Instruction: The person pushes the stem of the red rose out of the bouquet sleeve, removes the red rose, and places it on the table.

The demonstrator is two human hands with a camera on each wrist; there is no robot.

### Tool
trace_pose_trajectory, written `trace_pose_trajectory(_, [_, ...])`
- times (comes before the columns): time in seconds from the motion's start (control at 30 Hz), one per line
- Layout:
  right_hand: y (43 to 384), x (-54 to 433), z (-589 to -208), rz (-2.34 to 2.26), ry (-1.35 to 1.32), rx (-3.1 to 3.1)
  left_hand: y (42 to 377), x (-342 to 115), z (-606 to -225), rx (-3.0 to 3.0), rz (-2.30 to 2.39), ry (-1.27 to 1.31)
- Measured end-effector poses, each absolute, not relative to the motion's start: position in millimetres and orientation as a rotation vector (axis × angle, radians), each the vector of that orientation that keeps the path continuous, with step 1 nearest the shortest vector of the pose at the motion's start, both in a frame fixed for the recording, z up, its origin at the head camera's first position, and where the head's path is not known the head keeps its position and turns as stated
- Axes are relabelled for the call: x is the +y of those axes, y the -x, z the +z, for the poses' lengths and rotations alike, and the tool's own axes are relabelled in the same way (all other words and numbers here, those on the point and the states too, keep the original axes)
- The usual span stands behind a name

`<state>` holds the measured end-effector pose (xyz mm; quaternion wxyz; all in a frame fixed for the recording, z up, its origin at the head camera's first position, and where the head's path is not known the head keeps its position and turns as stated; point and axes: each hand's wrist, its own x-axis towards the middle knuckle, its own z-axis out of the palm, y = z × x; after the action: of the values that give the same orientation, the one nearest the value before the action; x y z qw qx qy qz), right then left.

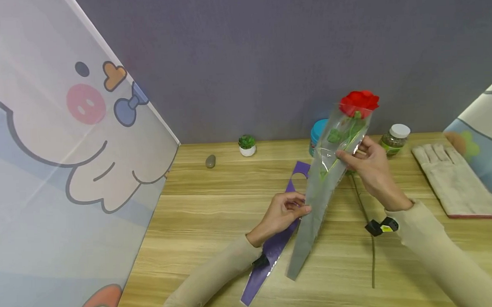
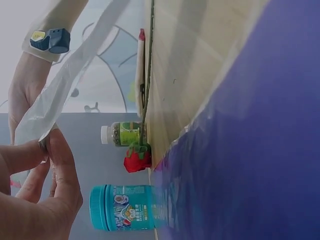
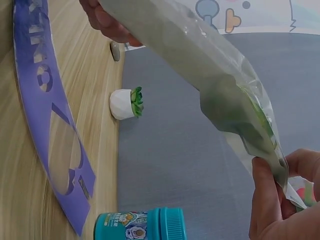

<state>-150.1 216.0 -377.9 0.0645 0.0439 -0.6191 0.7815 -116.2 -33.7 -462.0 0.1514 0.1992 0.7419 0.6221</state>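
Observation:
A red rose [image 1: 359, 103] with green leaves stands slanted inside a clear, greyish flower sleeve [image 1: 310, 232], its bloom at the wide top end. My right hand [image 1: 372, 169] pinches the sleeve and the stem inside it just below the bloom. Lower down, my left hand [image 1: 282, 211] pinches the sleeve's left edge between thumb and fingers. Beneath the left forearm lies a flat purple sleeve [image 1: 275, 247] with a cut-out window. A second red rose [image 2: 136, 159] lies on the table; in the head view its stem [image 1: 373, 257] shows, while its bloom is hidden.
Along the back stand a blue-lidded jar [image 1: 319, 129], partly behind the sleeve, and a white-capped jar [image 1: 394, 140]. Pale work gloves [image 1: 458, 182] lie at the right. A small potted plant [image 1: 247, 145] and a grey stone [image 1: 210, 161] sit at the back left.

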Motion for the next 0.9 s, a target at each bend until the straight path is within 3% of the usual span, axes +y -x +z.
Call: trace_pose_trajectory(0.9, [137.4, 208.1, -390.7, 2.104, -0.089, -2.277, 119.1, -30.2, -461.2, 2.126, 1.821, -0.598])
